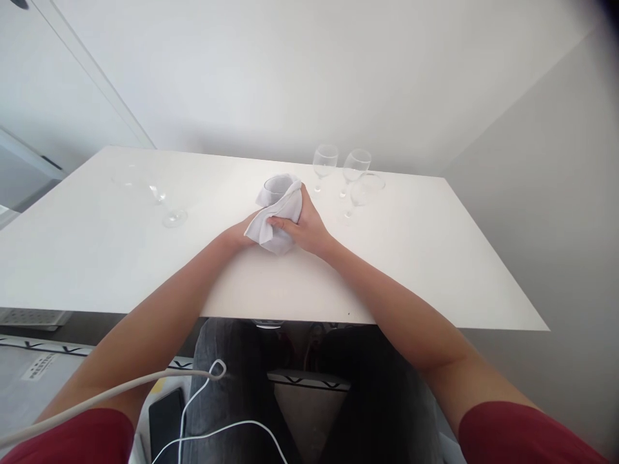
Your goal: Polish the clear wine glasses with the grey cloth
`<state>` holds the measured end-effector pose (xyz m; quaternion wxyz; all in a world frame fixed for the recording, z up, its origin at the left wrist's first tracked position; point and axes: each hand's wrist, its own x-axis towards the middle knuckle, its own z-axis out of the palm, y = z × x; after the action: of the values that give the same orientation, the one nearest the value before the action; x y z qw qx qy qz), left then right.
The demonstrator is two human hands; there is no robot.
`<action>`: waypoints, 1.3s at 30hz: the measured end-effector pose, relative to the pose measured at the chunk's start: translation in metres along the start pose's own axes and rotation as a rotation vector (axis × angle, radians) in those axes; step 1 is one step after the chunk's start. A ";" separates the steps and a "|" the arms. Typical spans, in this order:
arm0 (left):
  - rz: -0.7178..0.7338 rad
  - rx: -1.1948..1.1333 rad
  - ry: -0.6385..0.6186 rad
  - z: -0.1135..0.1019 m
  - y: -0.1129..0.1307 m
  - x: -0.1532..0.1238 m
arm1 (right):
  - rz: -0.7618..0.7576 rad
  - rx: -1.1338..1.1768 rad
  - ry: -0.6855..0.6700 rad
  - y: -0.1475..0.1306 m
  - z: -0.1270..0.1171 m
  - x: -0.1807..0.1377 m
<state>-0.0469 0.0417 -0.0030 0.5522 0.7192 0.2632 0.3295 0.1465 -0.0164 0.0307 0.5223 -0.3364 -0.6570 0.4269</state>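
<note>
In the middle of the white table, a glass point(277, 186) stands in a white cloth point(275, 233) that wraps its sides. The round rim shows above the cloth; its lower part is hidden. My right hand point(309, 227) is closed round the right side of the cloth, with the thumb pressed across its front. From the left, my left hand point(243, 233) reaches behind the cloth and grips the wrapped glass; most of its fingers are covered.
Right of my hands, near the wall, stand three clear stemmed glasses: one point(325, 161), another point(356, 165) and a third point(366, 190). At left is faint clear glassware with a round foot point(175, 219). White cables point(145, 380) and a dark phone point(165, 425) lie below the table point(411, 245).
</note>
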 end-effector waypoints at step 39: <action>0.141 -0.360 0.170 0.003 0.034 0.004 | 0.495 0.540 -0.410 0.000 0.004 -0.004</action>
<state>-0.0417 0.0337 0.0303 0.6230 0.5952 0.1949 0.4686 0.1440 -0.0209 0.0286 0.3318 -0.2434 -0.5113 0.7545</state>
